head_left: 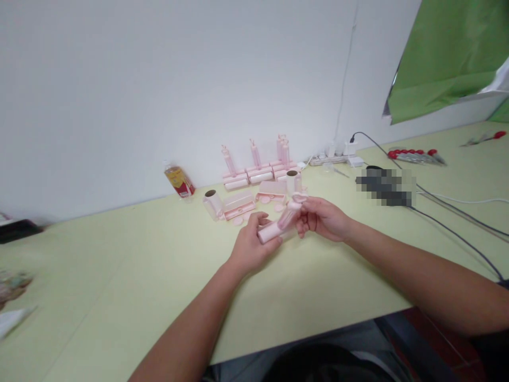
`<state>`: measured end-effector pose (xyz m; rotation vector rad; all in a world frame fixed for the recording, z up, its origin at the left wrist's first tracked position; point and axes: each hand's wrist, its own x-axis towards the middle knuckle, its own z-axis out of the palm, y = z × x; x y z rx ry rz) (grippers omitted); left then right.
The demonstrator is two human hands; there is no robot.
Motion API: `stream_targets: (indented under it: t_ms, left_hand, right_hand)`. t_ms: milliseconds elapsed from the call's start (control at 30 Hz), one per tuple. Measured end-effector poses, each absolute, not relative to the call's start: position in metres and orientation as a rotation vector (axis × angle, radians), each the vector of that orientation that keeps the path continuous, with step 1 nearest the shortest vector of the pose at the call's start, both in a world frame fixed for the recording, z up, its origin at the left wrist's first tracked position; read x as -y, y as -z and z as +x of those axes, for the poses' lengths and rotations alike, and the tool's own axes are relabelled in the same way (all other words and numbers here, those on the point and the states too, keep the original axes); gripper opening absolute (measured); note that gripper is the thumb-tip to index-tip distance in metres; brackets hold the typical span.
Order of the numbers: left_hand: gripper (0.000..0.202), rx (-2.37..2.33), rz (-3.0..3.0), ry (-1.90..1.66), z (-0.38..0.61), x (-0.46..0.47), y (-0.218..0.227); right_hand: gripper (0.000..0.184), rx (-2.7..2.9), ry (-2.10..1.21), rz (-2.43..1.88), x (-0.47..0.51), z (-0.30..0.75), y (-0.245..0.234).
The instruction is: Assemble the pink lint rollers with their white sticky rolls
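My left hand (253,243) is wrapped round the white roll end of a pink lint roller (271,232) in front of me. On the right, the fingers of my right hand (321,217) grip its translucent pink handle (289,214), near the loop at the tip. The handle slants up from the roll. Behind my hands lie pink roller covers (238,201) and small pink discs (237,220). A loose sticky roll (214,203) with a brown core stands to the left, and a second roll (293,182) stands to the right.
Several lint rollers (260,176) stand by the wall, handles up. A bottle (178,180) leans at their left. A power strip (328,160), cables (453,228) and a blurred-out dark object (384,187) are on the right. Red-tipped items (413,155) lie farther off.
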<state>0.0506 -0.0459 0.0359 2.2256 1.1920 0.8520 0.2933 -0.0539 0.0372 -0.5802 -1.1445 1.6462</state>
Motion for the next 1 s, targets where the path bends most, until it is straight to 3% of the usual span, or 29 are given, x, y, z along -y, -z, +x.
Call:
stream_targets:
  t_ms: [200,367,533,700,1000]
  left_hand:
    - [0.054,-1.254,2.118,-0.611,0.051,0.040,-0.032]
    - [0.060,-1.277,2.346,-0.509,0.046,0.041,-0.044]
    - [0.052,-1.269,2.445,-0.507,0.044,0.044,-0.045]
    - [0.055,-1.278,2.302,-0.746,0.038,0.034,-0.041]
    - [0.060,-1.277,1.822,-1.553,0.027,0.013,-0.044]
  right_hand:
    - [0.039,1.212,-1.507,-0.721,0.050,0.293,-0.030]
    - [0.032,1.211,-1.327,-0.850,0.044,0.294,-0.025]
    - [0.028,1.215,-1.205,-0.938,0.038,0.297,-0.020]
    - [0.026,1.232,-1.129,-0.965,0.038,0.298,-0.020]
    - [0.025,1.451,-1.113,-1.047,0.039,0.294,-0.013]
